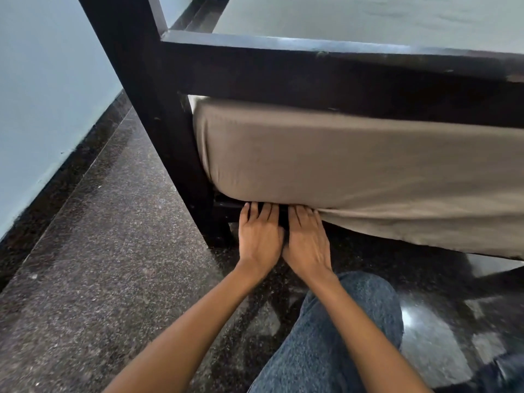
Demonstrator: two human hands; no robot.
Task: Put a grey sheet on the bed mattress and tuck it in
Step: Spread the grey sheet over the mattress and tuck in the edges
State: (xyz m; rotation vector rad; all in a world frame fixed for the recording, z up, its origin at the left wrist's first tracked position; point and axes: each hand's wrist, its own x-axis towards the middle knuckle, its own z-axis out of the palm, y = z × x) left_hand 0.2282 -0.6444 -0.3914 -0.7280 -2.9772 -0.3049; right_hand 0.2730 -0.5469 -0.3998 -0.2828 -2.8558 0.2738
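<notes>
1. Grey sheet (354, 165) covers the mattress (194, 102) side within the dark bed frame (283, 75).
2. I see left hand (259, 236) and right hand (307, 241) flat, side by side, straight fingers pushed under its lower edge.

The sheet (340, 160) is a plain greyish taupe with no print, and it looks a cooler pale grey on top of the bed. The bed frame (283, 75) is very dark brown, near black. The floor (99, 265) is black stone flecked with grey and white, the wall (42, 95) is pale blue, and the jeans (326, 336) are mottled blue denim.
</notes>
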